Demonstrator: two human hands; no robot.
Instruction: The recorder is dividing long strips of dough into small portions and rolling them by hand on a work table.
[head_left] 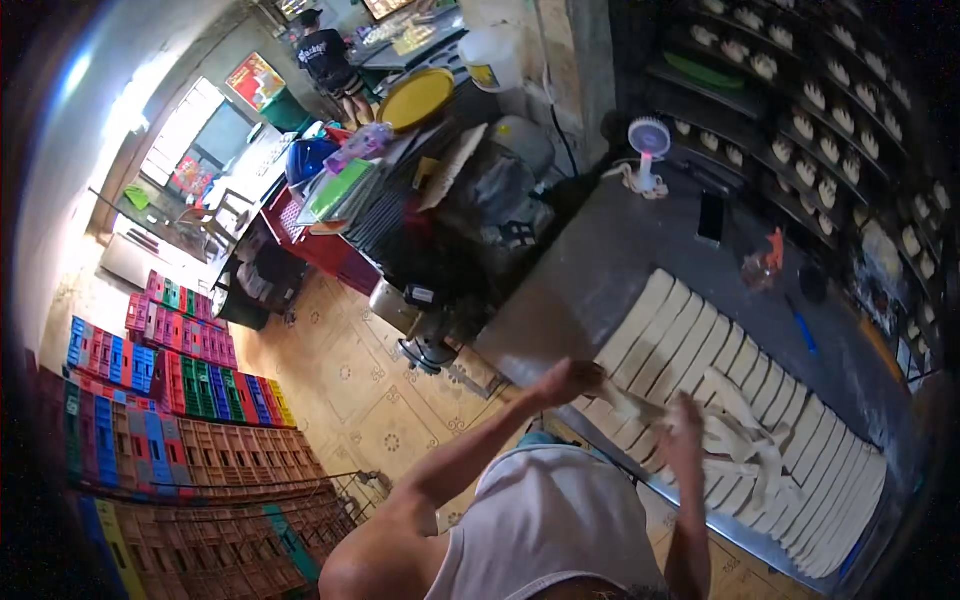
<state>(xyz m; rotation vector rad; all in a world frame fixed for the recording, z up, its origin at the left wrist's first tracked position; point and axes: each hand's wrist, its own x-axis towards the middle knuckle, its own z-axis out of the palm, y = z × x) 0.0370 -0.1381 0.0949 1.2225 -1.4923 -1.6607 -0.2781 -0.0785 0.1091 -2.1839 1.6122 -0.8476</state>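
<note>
Long strips of pale dough (690, 340) lie side by side in a row across the dark worktable (580, 275). Over the near edge of that row, a short length of dough strip (638, 406) spans between my two hands. My left hand (572, 384) is closed around its left end. At its other end my right hand (683, 428) is closed too, a little blurred, with the fingers partly hidden. Several loose, twisted dough strips (745, 425) lie in a heap on top of the row, just right of my right hand.
A small white fan (649, 150), a phone (710, 217) and a blue-handled tool (802, 325) are at the table's far side. Racks of shaped dough (830, 150) rise behind. Stacked plastic crates (215, 455) stand left; a person (325, 60) is far off.
</note>
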